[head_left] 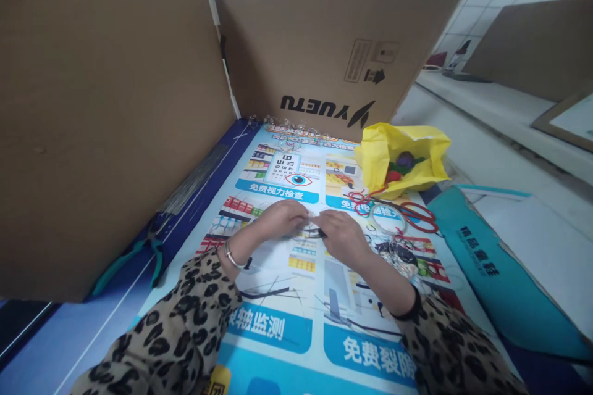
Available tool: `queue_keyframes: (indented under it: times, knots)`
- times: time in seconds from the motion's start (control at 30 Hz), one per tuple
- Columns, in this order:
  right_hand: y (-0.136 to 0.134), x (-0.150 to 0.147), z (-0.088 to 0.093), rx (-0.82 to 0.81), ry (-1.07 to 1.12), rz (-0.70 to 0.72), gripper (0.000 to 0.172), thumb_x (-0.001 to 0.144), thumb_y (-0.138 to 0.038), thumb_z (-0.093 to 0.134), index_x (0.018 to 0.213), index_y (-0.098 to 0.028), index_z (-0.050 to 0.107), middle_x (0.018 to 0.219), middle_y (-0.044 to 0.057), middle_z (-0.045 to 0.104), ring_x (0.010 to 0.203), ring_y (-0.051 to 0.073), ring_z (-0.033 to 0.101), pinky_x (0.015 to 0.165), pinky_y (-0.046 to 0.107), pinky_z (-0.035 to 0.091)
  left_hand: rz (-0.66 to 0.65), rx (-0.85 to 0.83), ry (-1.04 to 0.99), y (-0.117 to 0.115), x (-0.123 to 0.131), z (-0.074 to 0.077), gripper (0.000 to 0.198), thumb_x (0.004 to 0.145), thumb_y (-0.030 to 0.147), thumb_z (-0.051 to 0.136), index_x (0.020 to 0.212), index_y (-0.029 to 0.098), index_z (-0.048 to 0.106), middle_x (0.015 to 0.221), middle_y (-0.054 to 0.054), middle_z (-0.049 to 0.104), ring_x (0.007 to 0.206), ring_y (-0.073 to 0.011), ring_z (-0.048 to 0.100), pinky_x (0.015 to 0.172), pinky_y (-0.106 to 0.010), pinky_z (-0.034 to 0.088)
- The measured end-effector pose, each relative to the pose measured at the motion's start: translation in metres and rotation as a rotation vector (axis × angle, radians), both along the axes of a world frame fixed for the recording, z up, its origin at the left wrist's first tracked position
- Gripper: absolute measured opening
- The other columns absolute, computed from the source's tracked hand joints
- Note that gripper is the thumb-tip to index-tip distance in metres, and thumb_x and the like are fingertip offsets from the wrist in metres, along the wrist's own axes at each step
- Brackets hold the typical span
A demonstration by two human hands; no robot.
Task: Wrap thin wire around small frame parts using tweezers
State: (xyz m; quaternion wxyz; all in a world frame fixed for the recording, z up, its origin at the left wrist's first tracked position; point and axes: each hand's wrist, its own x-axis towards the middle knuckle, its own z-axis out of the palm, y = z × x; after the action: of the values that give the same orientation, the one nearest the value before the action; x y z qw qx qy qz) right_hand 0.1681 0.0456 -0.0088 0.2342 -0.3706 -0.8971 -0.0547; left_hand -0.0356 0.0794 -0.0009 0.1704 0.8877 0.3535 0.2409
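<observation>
Over the middle of the printed sheet, my left hand (288,218) and my right hand (341,236) meet, fingertips nearly touching. Both are closed in a pinch. A tiny pale piece shows between them, too small to name. Just below the fingertips is a small dark item (315,232), partly covered by my right hand. Dark thin strips (265,294) lie on the sheet below my left wrist. To the right of my right hand are a roll of tape (388,220) and red-handled scissors (419,216).
Teal-handled pliers (151,241) and a bundle of thin wires (197,180) lie at left. Cardboard panels (343,24) stand behind and left. A yellow paper bag (377,151) holds coloured balls. A teal box (504,259) is at right. Clear tangled bits (404,262) lie near my right forearm.
</observation>
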Motion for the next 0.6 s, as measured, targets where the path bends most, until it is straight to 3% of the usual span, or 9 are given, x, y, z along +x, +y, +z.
queue_keyframes:
  times: [0.07,0.2,0.3,0.4,0.6]
  knots:
    - [0.007,0.006,0.009,0.005,0.145,-0.077,0.034,0.075,-0.008,0.044,0.102,-0.020,0.061,0.101,0.007,0.065,0.100,0.018,0.053,0.088,0.035,0.039,0.054,0.003,-0.109,0.002,-0.009,0.010,0.014,0.079,0.020,0.052,0.087,0.019,0.064,0.104,-0.004,0.064,0.100,-0.0147,0.055,0.090,-0.031,0.041]
    - [0.015,0.014,0.026,-0.084,0.233,-0.264,0.030,0.076,-0.014,0.045,0.101,-0.018,0.061,0.095,0.007,0.066,0.091,0.020,0.057,0.082,0.034,0.044,0.086,0.015,-0.138,0.005,-0.033,0.036,0.016,0.081,0.021,0.051,0.091,0.018,0.063,0.103,-0.005,0.065,0.098,-0.0137,0.057,0.089,-0.028,0.043]
    - [0.007,0.011,0.029,-0.176,0.155,-0.205,0.031,0.075,-0.012,0.045,0.101,-0.019,0.061,0.098,0.006,0.066,0.093,0.019,0.057,0.084,0.033,0.045,0.092,0.065,-0.042,-0.001,-0.047,0.047,0.019,0.083,0.023,0.047,0.091,0.017,0.063,0.101,-0.005,0.066,0.097,-0.0148,0.058,0.088,-0.029,0.043]
    - [-0.012,0.002,0.023,-0.211,0.019,-0.033,0.041,0.070,-0.006,0.046,0.104,-0.022,0.061,0.116,0.004,0.060,0.109,0.018,0.050,0.094,0.035,0.039,0.037,0.072,0.123,-0.013,-0.055,0.044,0.024,0.086,0.023,0.042,0.093,0.017,0.064,0.105,-0.006,0.065,0.100,-0.0171,0.058,0.088,-0.031,0.042]
    - [-0.039,-0.015,0.006,-0.231,-0.222,0.111,0.048,0.077,-0.004,0.041,0.118,-0.025,0.054,0.131,0.003,0.047,0.121,0.018,0.041,0.097,0.037,0.037,-0.080,-0.006,0.271,-0.042,-0.067,0.017,0.037,0.087,0.023,0.041,0.123,0.024,0.048,0.132,-0.005,0.046,0.120,-0.0165,0.043,0.097,-0.032,0.034]
